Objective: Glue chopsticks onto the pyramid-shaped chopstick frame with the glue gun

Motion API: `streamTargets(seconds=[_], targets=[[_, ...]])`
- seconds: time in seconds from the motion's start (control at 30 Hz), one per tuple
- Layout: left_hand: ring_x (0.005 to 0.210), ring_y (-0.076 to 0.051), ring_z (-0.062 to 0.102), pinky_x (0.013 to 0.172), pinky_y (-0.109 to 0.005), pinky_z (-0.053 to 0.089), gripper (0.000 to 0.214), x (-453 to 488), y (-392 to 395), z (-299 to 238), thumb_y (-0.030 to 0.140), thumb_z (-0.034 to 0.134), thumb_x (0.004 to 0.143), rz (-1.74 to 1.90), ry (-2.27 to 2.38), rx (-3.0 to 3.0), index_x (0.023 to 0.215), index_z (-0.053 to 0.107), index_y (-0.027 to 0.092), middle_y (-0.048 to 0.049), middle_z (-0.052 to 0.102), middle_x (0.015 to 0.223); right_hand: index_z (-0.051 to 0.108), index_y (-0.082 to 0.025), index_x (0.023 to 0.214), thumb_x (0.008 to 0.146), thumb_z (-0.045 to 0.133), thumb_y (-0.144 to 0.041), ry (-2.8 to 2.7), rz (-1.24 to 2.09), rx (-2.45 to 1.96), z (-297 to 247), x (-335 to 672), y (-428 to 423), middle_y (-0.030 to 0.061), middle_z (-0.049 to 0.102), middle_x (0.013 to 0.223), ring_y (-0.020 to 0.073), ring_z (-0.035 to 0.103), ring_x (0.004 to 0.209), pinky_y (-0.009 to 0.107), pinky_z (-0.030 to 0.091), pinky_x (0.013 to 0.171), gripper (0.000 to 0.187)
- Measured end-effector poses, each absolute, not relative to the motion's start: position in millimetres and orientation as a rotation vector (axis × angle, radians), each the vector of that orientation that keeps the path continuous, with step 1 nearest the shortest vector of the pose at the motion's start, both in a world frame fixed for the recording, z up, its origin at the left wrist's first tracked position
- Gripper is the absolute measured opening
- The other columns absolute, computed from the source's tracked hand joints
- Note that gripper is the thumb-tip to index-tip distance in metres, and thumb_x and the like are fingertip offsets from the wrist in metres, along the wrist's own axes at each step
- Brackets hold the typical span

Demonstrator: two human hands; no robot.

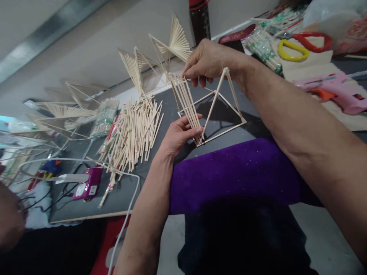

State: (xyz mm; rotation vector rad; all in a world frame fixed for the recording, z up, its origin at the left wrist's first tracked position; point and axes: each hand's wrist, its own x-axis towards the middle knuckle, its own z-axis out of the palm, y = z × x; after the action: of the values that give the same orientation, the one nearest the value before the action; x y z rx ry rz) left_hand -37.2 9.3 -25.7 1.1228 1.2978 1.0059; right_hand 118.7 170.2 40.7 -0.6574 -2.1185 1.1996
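A frame of thin wooden sticks [214,101] stands on the grey table in front of me, with a triangular peak on its right side. On its left side a slanting row of several sticks [187,102] lies close together, fanned slightly apart at the top. My left hand [182,133] grips the lower end of this row, thumb in front and fingers behind. Up at the row's top, my right hand [203,63] is closed in a pinch at the upper end of the rightmost stick; its fingertips partly hide the contact.
Loose sticks [134,131] lie piled to the left, beside a bagged bundle [105,116]. Finished stick structures [172,44] stand behind. A pink glue gun [341,91] and scissors [294,50] lie right. A purple cloth [229,175] covers the near edge; a white cable [134,191] crosses left, near another person's arm [10,214].
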Motion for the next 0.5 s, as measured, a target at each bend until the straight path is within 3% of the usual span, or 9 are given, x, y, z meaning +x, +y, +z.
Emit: streamTargets(seconds=[0.5], targets=[[0.07,-0.014,0.067,0.071,-0.03,0.054,0.046,-36.5,8.7,-25.4,0.024,0.083,0.066,0.993,1.307,1.134,0.109,0.07,0.018,-0.0021,0.072,0.081,0.076,-0.005,0.081,0.07,0.057,-0.004,-2.137,1.2,-0.616,37.4,117.8,171.8,-0.0017,0.063,0.055,0.0048,0.052,0.041,0.011,0.036,0.032,0.021]])
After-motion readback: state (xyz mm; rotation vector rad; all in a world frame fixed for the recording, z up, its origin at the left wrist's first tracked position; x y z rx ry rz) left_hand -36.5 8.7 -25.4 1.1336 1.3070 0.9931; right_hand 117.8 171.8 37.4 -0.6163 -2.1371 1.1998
